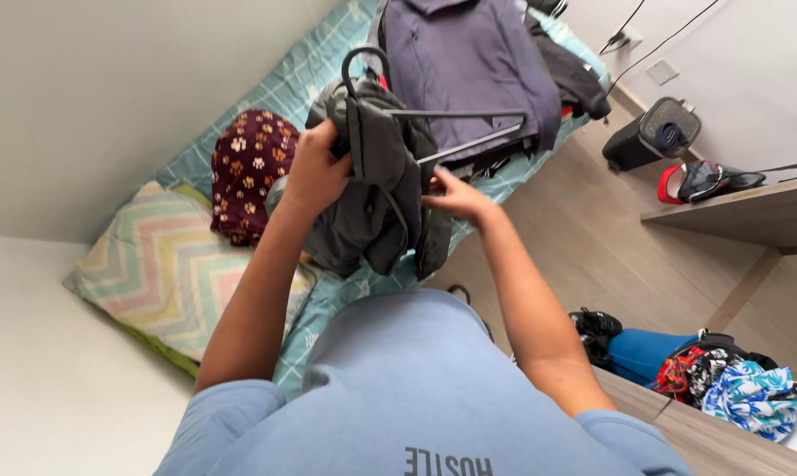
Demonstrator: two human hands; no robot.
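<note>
My left hand (315,172) grips the top of a dark grey jacket (376,189) where it hangs on a grey plastic hanger (455,119), just below the hanger's hook. My right hand (455,196) pinches the jacket's front edge lower down, by the hanger's bar. The jacket hangs bunched and folded between both hands, above the teal checked bed (297,75).
A purple-grey garment (469,62) and dark clothes lie spread on the bed behind. A maroon paw-print pillow (248,167) and a zigzag pastel pillow (165,264) lie at left. A black heater (654,132) stands on the wood floor at right, and a wooden shelf (751,211) holds a bag. Colourful clothes (742,388) lie lower right.
</note>
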